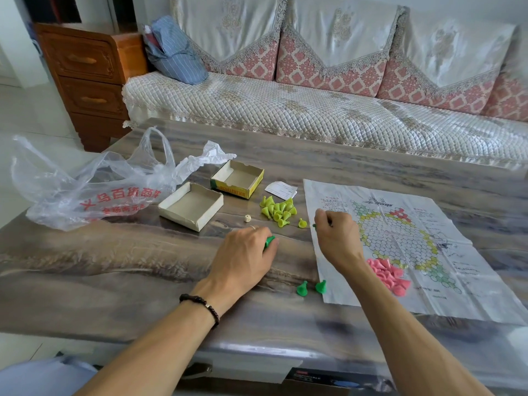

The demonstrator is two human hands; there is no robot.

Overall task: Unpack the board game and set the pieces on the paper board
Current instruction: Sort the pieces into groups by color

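The paper board (pixel 400 241) lies creased on the right of the table, printed with a hexagon grid. A heap of pink pieces (pixel 390 274) sits on its near part. Yellow-green pieces (pixel 278 210) are piled on the table left of it, and two dark green pieces (pixel 311 287) stand by its near left corner. My left hand (pixel 243 252) is curled over dark green pieces (pixel 269 241) on the table. My right hand (pixel 334 232) pinches a small green piece (pixel 314 225) at the board's left edge.
The two open halves of the game box (pixel 191 205) (pixel 237 178) stand left of the pieces, with a small die (pixel 247 218) and a folded paper slip (pixel 281 190) nearby. A crumpled plastic bag (pixel 91 184) fills the table's left end. A sofa (pixel 314 110) runs behind.
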